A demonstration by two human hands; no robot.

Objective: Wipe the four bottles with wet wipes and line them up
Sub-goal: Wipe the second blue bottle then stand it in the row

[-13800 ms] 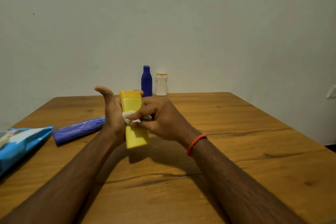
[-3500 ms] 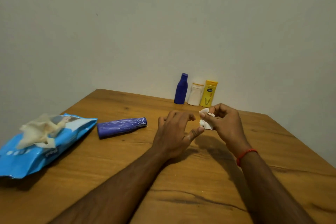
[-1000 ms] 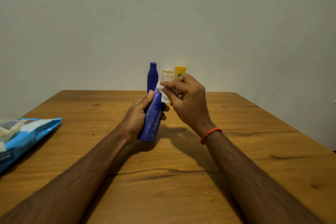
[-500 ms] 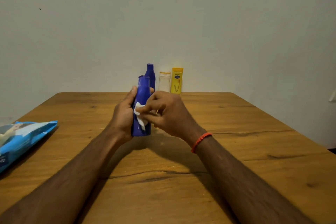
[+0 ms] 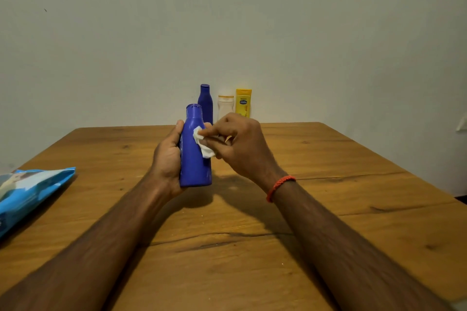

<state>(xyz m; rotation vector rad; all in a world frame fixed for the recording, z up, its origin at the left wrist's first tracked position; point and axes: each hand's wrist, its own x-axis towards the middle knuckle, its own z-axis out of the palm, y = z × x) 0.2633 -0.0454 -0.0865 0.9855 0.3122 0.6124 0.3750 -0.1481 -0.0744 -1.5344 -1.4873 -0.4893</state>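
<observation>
Wide wooden bench [image 5: 328,209] fills the view, and a blue wipes pack [image 5: 30,192] lies flat at its left edge, well apart from the action. Centre stage, the left hand [image 5: 168,159] wraps round the back of the blue bottle [image 5: 194,159] and holds it upright above the bench, cap up, long axis vertical. The right hand [image 5: 242,146] comes in from the other side, fingers pinching a crumpled wet wipe [image 5: 202,144] against the bottle's shoulder. So this looks like the wiping of the last bottle.

Straight ahead, beyond both hands at the bench's far edge by the wall, three stand in a row: a dark blue bottle [image 5: 206,98], a white bottle [image 5: 225,107] and a yellow bottle [image 5: 243,103], close side by side. The held bottle sits directly in front of the row's left end. Since the left hand carries it, a forward reach to the spot beside the dark blue one looks the shorter way in.
</observation>
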